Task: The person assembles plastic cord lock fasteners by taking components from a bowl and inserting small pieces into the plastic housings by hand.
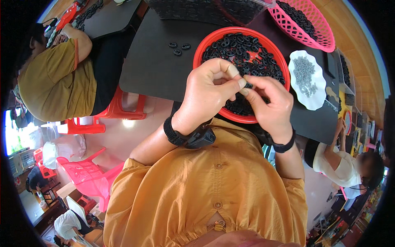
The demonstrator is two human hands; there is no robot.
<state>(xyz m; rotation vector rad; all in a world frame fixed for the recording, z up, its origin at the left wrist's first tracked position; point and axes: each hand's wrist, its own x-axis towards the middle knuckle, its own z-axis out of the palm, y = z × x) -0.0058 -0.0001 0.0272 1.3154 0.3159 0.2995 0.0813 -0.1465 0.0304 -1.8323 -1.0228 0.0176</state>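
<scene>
Far left, a co-worker in a mustard shirt (53, 82) seated on a red plastic chair (119, 109), bent over a neighbouring dark table (111, 18); below, a pink plastic chair (88, 175) on the floor; main black table (156, 61), bearing three loose black oval pieces (179, 46) near its far left part; left hand (207, 92), black wristband with a dark device at the wrist, fingers curled, thumb and forefinger pinched together with a pale wrap on one fingertip; small black piece (248, 85) gripped between the fingertips of both hands, held just above the near half of the bowl; red round bowl (199, 51) heaped with black oval two-hole pieces (242, 45), sitting at the table's near edge; right hand (267, 103), black band at the wrist, fingers bent, tips closed on the same small black piece from the right; pink mesh basket (317, 29) beyond the bowl, holding more black pieces; white scalloped dish (314, 101) to the right of the bowl, carrying small grey pieces (303, 74); far right, another person in a pale top (335, 166) at the table's end
</scene>
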